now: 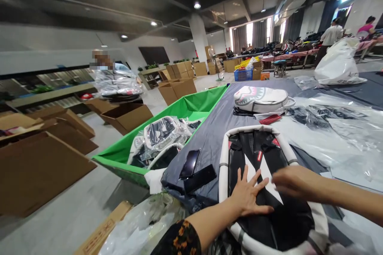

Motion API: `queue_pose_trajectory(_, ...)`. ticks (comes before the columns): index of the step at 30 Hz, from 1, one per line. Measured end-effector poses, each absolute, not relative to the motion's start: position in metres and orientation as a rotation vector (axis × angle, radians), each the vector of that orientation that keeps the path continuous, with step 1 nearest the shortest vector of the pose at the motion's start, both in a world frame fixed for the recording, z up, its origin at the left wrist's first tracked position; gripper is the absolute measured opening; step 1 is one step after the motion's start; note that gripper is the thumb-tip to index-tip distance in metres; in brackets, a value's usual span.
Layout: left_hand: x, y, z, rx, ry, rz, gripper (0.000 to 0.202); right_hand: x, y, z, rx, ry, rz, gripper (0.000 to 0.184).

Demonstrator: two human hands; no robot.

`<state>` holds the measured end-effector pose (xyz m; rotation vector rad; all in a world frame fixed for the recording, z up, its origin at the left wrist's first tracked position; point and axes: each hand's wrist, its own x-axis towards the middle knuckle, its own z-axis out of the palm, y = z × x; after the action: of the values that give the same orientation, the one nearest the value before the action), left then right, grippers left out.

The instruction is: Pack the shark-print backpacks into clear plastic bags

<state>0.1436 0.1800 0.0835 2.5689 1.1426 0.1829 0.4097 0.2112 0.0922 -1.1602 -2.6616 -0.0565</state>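
Open cardboard boxes (42, 171) stand at the far left, and a strip of cardboard (104, 227) on the floor carries dark printed marks too small to read. Farther back, a stack of plastic-wrapped goods (116, 83) shows in front of a person (103, 59). A green bin (179, 105) beside the bench (206, 135) holds wrapped bags (161, 131). At the bench's near left corner lie a phone (190, 163) and, touching it, a flat black item (202, 178). The black-and-white backpack (277, 217) lies on the bench in front of the wearer, its small red label (259, 156) unreadable. The left hand (249, 195) presses on its panel, fingers spread. Behind it rests a shark-print bag (260, 99). The right hand (291, 183), blurred and curled, is over the backpack's right side; whether it pinches anything I cannot tell. Clear plastic (353, 127) and a white sack (338, 63) with partly hidden lettering finish the right side
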Motion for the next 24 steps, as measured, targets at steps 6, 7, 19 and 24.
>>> queue_pose_trajectory(6,0.141,0.191,0.101,2.560,1.068,0.034,0.101,0.353,0.307,0.081,-1.322,-2.506,-0.289,0.032)
queue_pose_trajectory(7,0.141,0.202,0.103,2.575,1.062,0.050,0.096,0.356,0.307,0.067,-1.351,-2.454,-0.313,0.037)
queue_pose_trajectory(19,0.180,0.318,0.068,2.441,1.581,0.723,0.050,0.377,0.299,0.030,-1.319,-2.257,-0.203,0.048)
queue_pose_trajectory(24,0.177,0.318,0.048,2.446,1.577,0.715,0.055,0.360,0.303,0.045,-1.312,-2.213,-0.069,0.031)
